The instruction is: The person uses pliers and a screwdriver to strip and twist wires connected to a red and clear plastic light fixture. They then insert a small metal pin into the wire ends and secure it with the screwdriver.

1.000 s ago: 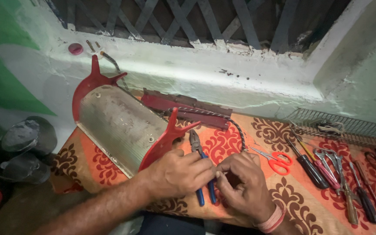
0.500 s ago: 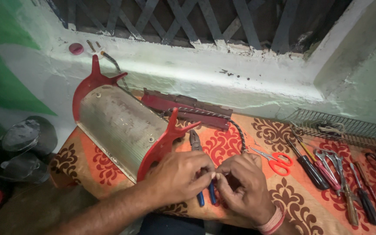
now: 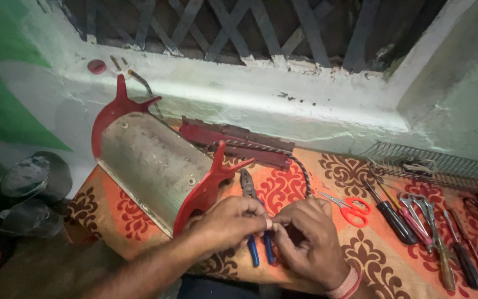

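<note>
My left hand (image 3: 229, 221) and my right hand (image 3: 312, 239) meet fingertip to fingertip above the patterned orange cloth (image 3: 139, 213). Both pinch the small end of a dark braided cord (image 3: 305, 176), which runs down from a red metal strip (image 3: 233, 139) into my right hand. What lies between the fingertips is too small to make out. Blue-handled pliers (image 3: 253, 221) lie on the cloth just under my hands. A ribbed metal reflector with red end plates (image 3: 153, 166) lies tilted to the left of my left hand.
Red-handled scissors (image 3: 352, 209) lie right of my hands. Further right are several screwdrivers and pliers (image 3: 416, 221). A wire grille (image 3: 432, 166) rests by the wall. A pale ledge (image 3: 239, 94) runs along the back, and dark round objects (image 3: 29, 194) sit at the left.
My hands stay pinched together in the same place over the pliers; only the fingers shift slightly.
</note>
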